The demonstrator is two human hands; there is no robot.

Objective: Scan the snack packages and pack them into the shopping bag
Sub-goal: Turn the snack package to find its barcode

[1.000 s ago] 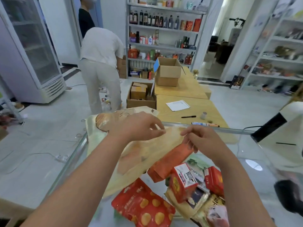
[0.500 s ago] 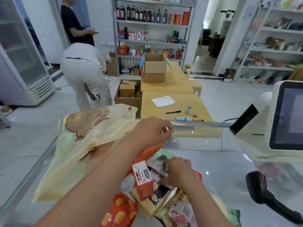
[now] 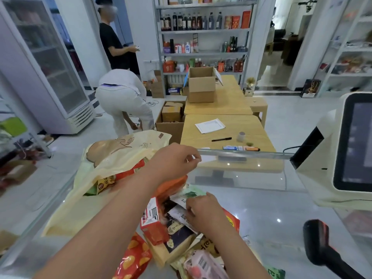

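On the glass surface (image 3: 261,214), the left hand (image 3: 173,162) pinches the shopping bag (image 3: 112,158) mouth open (some packs already inside); the right hand (image 3: 201,208) closes on a snack package (image 3: 181,216) from the pile. Lift one pack cleanly, barcode outward, toward the scanner (image 3: 322,246).

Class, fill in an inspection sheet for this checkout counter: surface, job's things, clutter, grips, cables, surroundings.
Surface: glass counter, shiny, bare on the right.
Job's things: yellow bag partly filled; snack pile beside it; scanner lying unused.
Clutter: nothing seen.
Grips: left hand holds the bag's mouth; right hand rests on a packet in the pile, grasp unclear.
Cables: one behind the till screen.
Surroundings: shelves, fridge, wooden tables, two people.
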